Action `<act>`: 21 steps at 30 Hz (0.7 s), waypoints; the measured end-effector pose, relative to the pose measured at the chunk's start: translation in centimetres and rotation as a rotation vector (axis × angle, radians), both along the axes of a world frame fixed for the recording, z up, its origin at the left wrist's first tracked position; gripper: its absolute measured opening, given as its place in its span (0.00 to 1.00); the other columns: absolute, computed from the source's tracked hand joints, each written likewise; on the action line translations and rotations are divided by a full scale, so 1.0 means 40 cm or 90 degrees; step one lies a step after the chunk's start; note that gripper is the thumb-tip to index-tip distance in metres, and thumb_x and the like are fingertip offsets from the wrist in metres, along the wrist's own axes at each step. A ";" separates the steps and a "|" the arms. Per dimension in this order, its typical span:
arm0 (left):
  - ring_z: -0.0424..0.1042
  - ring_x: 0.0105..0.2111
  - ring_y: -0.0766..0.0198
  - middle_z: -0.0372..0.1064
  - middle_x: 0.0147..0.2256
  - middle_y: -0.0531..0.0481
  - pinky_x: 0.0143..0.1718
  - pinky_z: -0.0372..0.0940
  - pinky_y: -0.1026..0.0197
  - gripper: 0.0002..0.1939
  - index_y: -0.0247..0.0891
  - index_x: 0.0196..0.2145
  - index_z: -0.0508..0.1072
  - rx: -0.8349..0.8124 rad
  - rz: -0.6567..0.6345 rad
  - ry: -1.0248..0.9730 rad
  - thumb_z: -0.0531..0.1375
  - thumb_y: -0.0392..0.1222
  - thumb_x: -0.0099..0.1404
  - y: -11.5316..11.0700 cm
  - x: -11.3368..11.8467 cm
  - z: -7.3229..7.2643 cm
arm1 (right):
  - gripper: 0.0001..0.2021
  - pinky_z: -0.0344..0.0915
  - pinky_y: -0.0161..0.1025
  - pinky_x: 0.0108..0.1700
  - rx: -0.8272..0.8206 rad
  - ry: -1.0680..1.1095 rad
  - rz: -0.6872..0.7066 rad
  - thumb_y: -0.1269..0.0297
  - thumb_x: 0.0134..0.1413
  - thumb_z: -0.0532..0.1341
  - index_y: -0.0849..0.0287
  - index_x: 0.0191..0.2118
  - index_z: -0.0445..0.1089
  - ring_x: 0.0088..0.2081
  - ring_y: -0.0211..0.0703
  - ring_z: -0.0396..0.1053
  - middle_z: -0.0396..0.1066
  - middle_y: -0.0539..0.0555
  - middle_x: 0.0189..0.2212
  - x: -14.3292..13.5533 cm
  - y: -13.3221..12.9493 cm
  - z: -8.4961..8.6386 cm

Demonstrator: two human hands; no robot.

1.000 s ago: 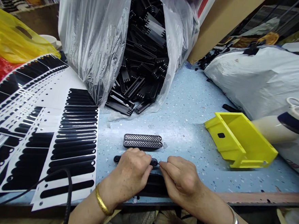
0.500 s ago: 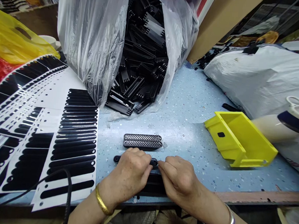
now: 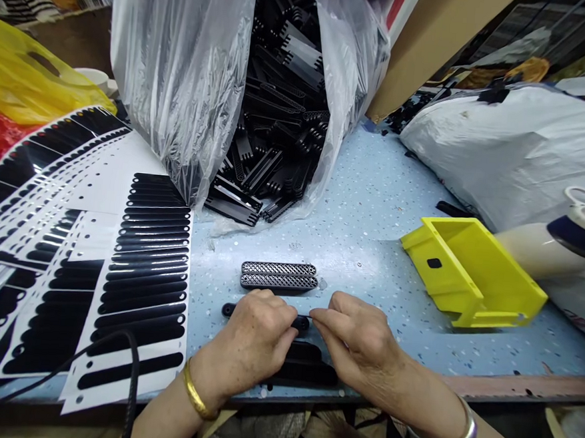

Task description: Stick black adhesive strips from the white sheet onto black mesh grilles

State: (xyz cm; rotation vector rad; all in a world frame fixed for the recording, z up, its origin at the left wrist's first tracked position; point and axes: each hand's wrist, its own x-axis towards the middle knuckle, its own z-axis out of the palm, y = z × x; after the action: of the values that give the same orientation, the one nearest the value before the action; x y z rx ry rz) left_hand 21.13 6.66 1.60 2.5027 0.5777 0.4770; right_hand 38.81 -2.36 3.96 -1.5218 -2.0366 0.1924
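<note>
My left hand (image 3: 259,327) is closed over a black strip (image 3: 227,310), whose two rounded ends stick out on either side of the fingers. Beside its right end, my right hand (image 3: 357,333) pinches a thin dark edge that reaches toward the left fingertips; what it belongs to is too small to tell. Just beyond the hands lie two black textured bars (image 3: 278,275), side by side. Nearer the table edge, dark flat pieces (image 3: 305,365) lie below and between my hands, partly covered by them.
Sheets of black strip stickers (image 3: 147,255) cover the left side, with a cable (image 3: 134,368) across them. A clear bag (image 3: 182,71) of black parts stands behind. On the right are a yellow bin (image 3: 503,280), a white bottle (image 3: 535,249) and a white sack (image 3: 518,148).
My right hand has moved slightly right, away from the left fingertips, and a thin dark edge now shows between them. More of the dark pieces below is visible. My left hand has barely moved.
</note>
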 end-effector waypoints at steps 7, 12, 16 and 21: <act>0.63 0.28 0.64 0.67 0.25 0.52 0.32 0.55 0.60 0.07 0.36 0.25 0.66 -0.006 -0.002 -0.001 0.59 0.33 0.60 -0.001 0.002 0.001 | 0.12 0.43 0.41 0.31 -0.027 -0.043 0.002 0.84 0.53 0.52 0.63 0.25 0.65 0.27 0.40 0.50 0.53 0.51 0.23 0.000 -0.004 -0.023; 0.63 0.28 0.65 0.67 0.25 0.52 0.32 0.56 0.60 0.07 0.36 0.25 0.66 -0.003 -0.001 -0.007 0.59 0.33 0.60 -0.002 0.002 0.000 | 0.12 0.44 0.40 0.32 -0.037 -0.061 0.010 0.84 0.50 0.51 0.62 0.26 0.64 0.28 0.41 0.51 0.53 0.52 0.24 0.005 0.003 -0.029; 0.62 0.27 0.65 0.66 0.24 0.52 0.31 0.55 0.60 0.09 0.36 0.24 0.65 0.004 0.000 -0.029 0.58 0.33 0.61 -0.003 0.003 -0.005 | 0.11 0.49 0.42 0.34 -0.051 -0.156 0.050 0.83 0.46 0.51 0.61 0.25 0.64 0.30 0.44 0.53 0.57 0.54 0.27 -0.004 0.020 0.003; 0.61 0.25 0.67 0.65 0.22 0.52 0.29 0.55 0.61 0.11 0.35 0.21 0.65 -0.004 -0.001 -0.052 0.57 0.30 0.61 0.000 0.006 -0.009 | 0.11 0.57 0.43 0.37 -0.134 -0.243 0.134 0.82 0.39 0.53 0.63 0.28 0.68 0.32 0.47 0.59 0.63 0.57 0.29 -0.019 0.054 0.069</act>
State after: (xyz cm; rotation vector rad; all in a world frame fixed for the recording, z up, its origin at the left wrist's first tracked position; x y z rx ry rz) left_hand 21.37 6.67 1.25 2.4654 0.5437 0.5725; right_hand 38.06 -0.20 6.71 -1.5578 -2.5512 0.2173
